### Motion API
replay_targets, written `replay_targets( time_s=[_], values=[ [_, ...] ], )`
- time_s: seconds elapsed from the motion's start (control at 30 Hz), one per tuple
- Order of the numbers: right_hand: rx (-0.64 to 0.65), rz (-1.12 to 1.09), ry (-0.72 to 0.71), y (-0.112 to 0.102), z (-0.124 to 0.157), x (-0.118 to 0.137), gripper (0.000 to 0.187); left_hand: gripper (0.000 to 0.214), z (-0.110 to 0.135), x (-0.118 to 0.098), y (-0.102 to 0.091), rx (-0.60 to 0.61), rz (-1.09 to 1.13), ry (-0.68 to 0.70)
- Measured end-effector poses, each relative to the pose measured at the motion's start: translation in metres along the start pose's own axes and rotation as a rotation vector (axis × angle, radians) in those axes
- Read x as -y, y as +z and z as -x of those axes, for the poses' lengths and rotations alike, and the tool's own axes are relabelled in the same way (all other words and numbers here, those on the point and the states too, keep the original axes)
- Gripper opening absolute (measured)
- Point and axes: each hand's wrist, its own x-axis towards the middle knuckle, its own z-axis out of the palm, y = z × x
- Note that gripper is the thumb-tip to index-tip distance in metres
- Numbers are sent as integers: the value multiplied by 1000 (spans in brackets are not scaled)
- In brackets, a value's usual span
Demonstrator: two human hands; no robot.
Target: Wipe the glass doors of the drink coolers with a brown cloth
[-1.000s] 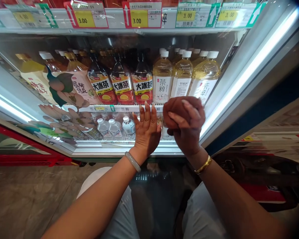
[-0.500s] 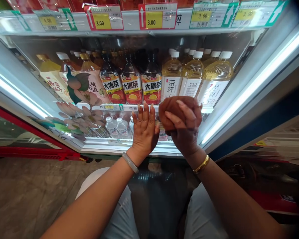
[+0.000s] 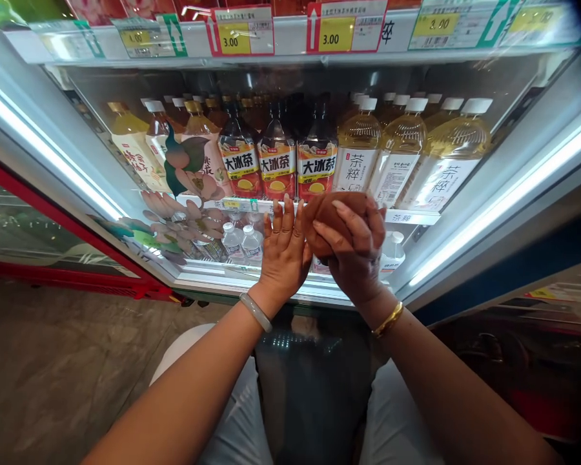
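My right hand point(image 3: 356, 255) is closed round a bunched brown cloth point(image 3: 325, 214), held against the front of a drinks fridge at the lower shelf edge point(image 3: 411, 217). My left hand point(image 3: 285, 248) is flat and open beside it, fingers together and pointing up, touching or almost touching the cloth. Behind both hands stand dark iced-tea bottles with orange labels point(image 3: 277, 169) and pale yellow tea bottles with white caps point(image 3: 399, 158). Small clear water bottles point(image 3: 244, 240) sit on the shelf below.
A price-tag rail point(image 3: 290, 32) runs across the top. Bright light strips line the fridge frame on the left point(image 3: 48, 152) and right point(image 3: 508, 194). A red cabinet edge point(image 3: 68, 274) lies to the left, grey tiled floor point(image 3: 53, 374) below. My knees frame a dark gap.
The view has swung left, so the fridge contents sit further right in the picture. Both hands have stayed together at the shelf edge, drawing slightly closer.
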Motion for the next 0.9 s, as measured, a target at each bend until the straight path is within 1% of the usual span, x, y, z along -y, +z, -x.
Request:
replay_targets(
  time_s=[0.1,0.2,0.3,0.4,0.47,0.53,0.6,0.67,0.77,0.83,0.9],
  values=[
    [49,-36,-21,11,11,11,41,85,3,6,0,-20,17,-23],
    [65,-37,-28,12,8,8,37,83,2,8,-4,-14,32,-51],
    [6,-17,2,4,-7,0,31,84,1,7,-11,-19,16,-48],
    [-51,12,53,2,-15,3,30,83,0,7,-15,-22,-15,-45],
    [-41,-4,38,6,-13,11,31,81,1,8,-15,-36,-19,-35],
    [-1,-41,-7,11,-9,17,33,79,2,10,-14,-67,-22,-27],
    [26,-62,-39,12,-10,17,34,79,1,12,-14,-82,-39,-36],
    [3,-61,-22,8,-17,11,32,79,-3,13,-17,-86,-70,-32],
    [-72,-11,47,0,-31,-1,29,79,-14,15,-21,-110,-112,12],
    [-89,29,73,-2,-33,-2,28,79,-23,16,-22,-138,-129,23],
    [-81,34,64,2,-28,3,30,77,-32,17,-20,-174,-136,37]
  ],
)
